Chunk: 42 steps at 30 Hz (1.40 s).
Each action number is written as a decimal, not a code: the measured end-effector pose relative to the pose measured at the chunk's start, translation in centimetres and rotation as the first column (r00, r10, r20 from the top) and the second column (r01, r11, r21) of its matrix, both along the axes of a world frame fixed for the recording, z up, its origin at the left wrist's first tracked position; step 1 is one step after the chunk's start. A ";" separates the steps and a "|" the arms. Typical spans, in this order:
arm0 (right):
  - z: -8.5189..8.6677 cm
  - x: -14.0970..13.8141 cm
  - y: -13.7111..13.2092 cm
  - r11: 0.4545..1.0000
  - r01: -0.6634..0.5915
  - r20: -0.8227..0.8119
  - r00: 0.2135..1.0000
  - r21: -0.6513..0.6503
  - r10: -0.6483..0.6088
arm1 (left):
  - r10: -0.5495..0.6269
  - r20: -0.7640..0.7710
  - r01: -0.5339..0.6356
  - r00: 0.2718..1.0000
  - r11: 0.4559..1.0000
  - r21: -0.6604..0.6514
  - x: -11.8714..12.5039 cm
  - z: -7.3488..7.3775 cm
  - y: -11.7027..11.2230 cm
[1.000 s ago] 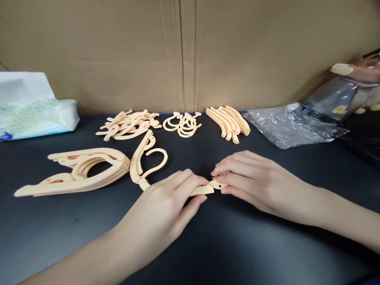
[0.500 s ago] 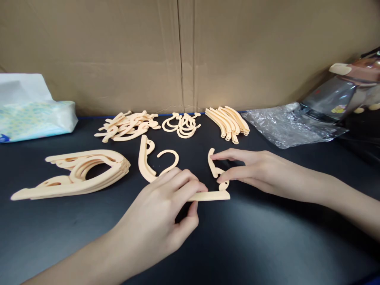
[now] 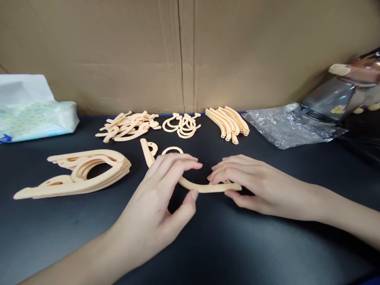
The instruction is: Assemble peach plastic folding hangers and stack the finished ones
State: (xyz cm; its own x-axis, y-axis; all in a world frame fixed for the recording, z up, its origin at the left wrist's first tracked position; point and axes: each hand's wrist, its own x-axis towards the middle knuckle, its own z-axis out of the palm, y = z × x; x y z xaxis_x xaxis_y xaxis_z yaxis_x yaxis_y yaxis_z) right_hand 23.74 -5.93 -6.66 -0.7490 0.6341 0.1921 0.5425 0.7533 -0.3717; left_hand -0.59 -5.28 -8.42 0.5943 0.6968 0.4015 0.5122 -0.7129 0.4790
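Note:
A peach plastic clothes hanger lies in front of me, its right arm nearest to me. My right hand grips the end of that arm between thumb and fingers. The small end piece there is mostly covered by those fingers. My left hand hovers open over the middle of the hanger, with thumb and fingers apart. Beyond it show the hanger's left arm and the curved top of its hook. The joint between them is hidden behind my left hand.
Finished-looking hangers lie stacked at left. Along the back are piles of short curved pieces, hooks and long arms. A tissue pack stands left; clear plastic wrap and a transparent bottle lie right.
My right hand has brought the small curved piece down against the hanger's right arm and closed on it. My left hand has opened off that arm. The hanger has shifted slightly right.

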 end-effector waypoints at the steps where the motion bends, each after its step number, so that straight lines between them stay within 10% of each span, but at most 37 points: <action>1: -0.1 0.1 0.1 0.999 0.002 0.003 1.000 0.032 -0.002 | 0.011 0.021 -0.011 1.000 1.000 -0.014 -0.1 0.1 0.0; 13: -1.0 0.8 1.3 0.892 0.203 0.032 0.971 0.405 -0.235 | 0.071 0.072 -0.061 0.995 0.989 -0.132 -0.6 -0.6 0.8; 27: -0.9 -0.3 -0.3 0.999 -0.028 -0.169 0.985 -0.034 0.022 | -0.048 0.177 0.085 0.983 0.974 -0.210 -0.2 -0.7 1.0; 31: -0.8 -0.2 -0.1 0.983 0.114 -0.115 0.989 0.144 -0.098 | -0.013 0.130 0.038 0.991 0.981 -0.191 -0.2 -0.8 0.9; 36: -0.8 0.3 0.1 0.827 0.302 0.023 0.935 0.474 -0.354 | 0.097 0.070 -0.081 0.993 0.976 -0.202 -0.2 -0.5 1.0; 42: -1.0 0.2 0.2 0.935 0.160 0.034 0.983 0.315 -0.179 | 0.075 0.097 -0.053 0.992 0.976 -0.209 -0.1 -0.4 0.9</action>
